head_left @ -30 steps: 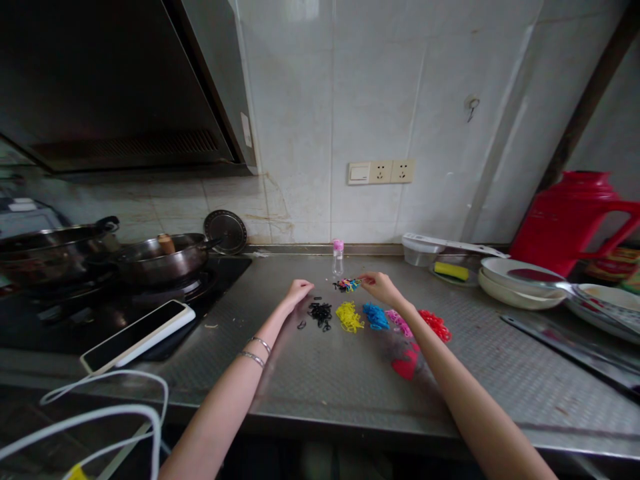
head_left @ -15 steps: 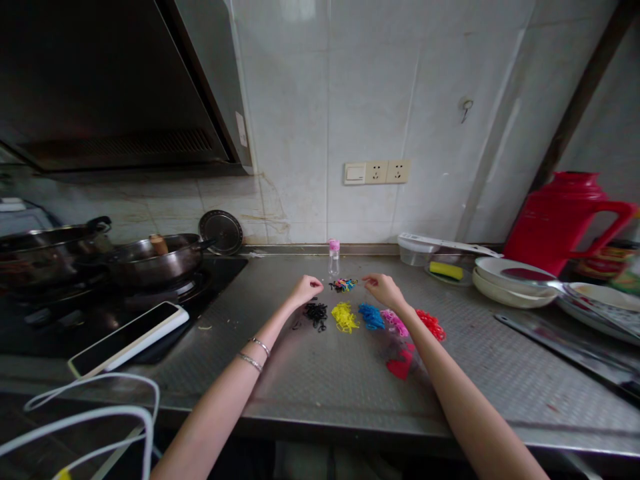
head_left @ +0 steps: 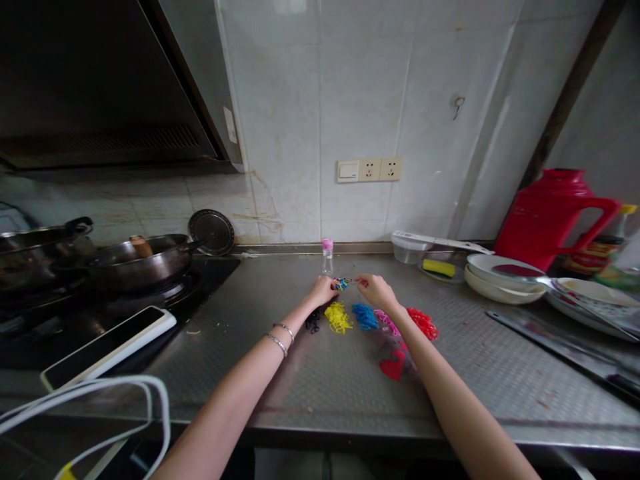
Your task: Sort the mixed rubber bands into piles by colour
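A small heap of mixed-colour rubber bands [head_left: 343, 284] lies between my hands. My left hand [head_left: 323, 291] is at the heap's left edge, fingers pinched together; whatever they hold is too small to make out. Just right of the heap, my right hand [head_left: 377, 291] is curled with its fingertips close together, and their contents cannot be made out. Nearer me lie sorted piles: black bands [head_left: 313, 321] partly behind my left wrist, yellow bands [head_left: 339, 318], blue bands [head_left: 365, 317], pink bands [head_left: 386, 321] partly behind my right forearm, and red bands [head_left: 423, 323].
Behind the heap stands a clear bottle with a pink cap [head_left: 327, 257]. A clear bag with red print [head_left: 394, 363] lies by my right forearm. Bowls [head_left: 503, 287], a knife [head_left: 555, 353] and a red thermos [head_left: 545, 217] are at right; pans [head_left: 135, 267] and a phone [head_left: 107, 347] at left.
My left hand has moved right, from beside the black pile up to the mixed heap. The right hand stays near the heap's right side. The view has shifted slightly.
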`<state>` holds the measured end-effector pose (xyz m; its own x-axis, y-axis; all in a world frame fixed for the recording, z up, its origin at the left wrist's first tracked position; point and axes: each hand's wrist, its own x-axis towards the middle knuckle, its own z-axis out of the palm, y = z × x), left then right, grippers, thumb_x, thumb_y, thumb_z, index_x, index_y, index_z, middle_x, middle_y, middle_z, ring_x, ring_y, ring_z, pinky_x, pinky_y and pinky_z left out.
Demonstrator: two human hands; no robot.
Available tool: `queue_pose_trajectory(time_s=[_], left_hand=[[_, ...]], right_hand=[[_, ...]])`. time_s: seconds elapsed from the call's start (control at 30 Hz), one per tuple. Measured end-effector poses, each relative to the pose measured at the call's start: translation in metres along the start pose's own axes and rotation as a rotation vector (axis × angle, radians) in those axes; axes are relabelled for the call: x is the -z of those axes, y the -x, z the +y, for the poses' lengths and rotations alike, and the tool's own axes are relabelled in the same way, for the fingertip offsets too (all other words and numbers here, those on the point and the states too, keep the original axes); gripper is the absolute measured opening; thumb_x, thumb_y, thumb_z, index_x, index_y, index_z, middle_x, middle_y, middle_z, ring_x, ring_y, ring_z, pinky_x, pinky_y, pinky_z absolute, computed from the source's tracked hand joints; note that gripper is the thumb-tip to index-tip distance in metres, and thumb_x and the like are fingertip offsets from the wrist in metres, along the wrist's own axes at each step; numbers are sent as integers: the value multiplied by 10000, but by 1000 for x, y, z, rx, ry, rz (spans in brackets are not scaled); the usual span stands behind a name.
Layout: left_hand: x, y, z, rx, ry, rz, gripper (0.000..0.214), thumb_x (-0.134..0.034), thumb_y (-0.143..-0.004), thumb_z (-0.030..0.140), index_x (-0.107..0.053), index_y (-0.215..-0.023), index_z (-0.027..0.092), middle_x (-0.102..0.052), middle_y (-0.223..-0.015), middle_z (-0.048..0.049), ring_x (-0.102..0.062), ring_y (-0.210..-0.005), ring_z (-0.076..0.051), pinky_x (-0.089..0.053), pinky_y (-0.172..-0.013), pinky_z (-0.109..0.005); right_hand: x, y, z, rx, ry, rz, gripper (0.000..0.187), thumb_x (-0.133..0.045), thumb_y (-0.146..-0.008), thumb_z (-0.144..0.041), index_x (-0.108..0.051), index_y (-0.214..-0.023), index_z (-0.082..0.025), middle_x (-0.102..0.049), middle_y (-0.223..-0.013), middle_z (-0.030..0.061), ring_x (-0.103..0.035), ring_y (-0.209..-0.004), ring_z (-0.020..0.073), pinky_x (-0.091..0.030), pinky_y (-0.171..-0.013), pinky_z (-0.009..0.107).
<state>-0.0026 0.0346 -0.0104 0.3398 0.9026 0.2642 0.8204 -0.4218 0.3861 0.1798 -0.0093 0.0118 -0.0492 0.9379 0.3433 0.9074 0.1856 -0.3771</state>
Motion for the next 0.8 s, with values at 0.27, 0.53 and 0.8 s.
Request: queue_pose_trajectory(time_s=[0.27,0.53,0.8], left_hand=[[1,3,9,73,-73,35,188,-553,-714,245,-705,-753,142,-680,-743,-100,-587,-641,-141,-417,-636,-222],[4,6,4,7,-68,80,196,-512,-714,169,-704,-739,140,-679,-760,-104,-582,-659,-142,-412,-676,-229],[16,14,-2,53,83,80,187,-533,-677,179,-697,-753,128,-673,-707,-63,-570,-645,-132,-396,-617,-213]], right_hand=[[-2,1,0,1,4,-6,332,-426,-736,-249,-632,-995,-277,-665,-891,24,-591,-815,176,-382,-618,216],[-2,1,-1,-3,6,-28,330,-430,-741,-252,-632,-1001,-275,-665,-894,28,-593,-821,174,-392,-634,215],[-2,3,-6,-7,-3,-44,325,-433,-754,-254,-632,-1011,-274,-661,-919,34,-590,-827,166,-401,-647,213]])
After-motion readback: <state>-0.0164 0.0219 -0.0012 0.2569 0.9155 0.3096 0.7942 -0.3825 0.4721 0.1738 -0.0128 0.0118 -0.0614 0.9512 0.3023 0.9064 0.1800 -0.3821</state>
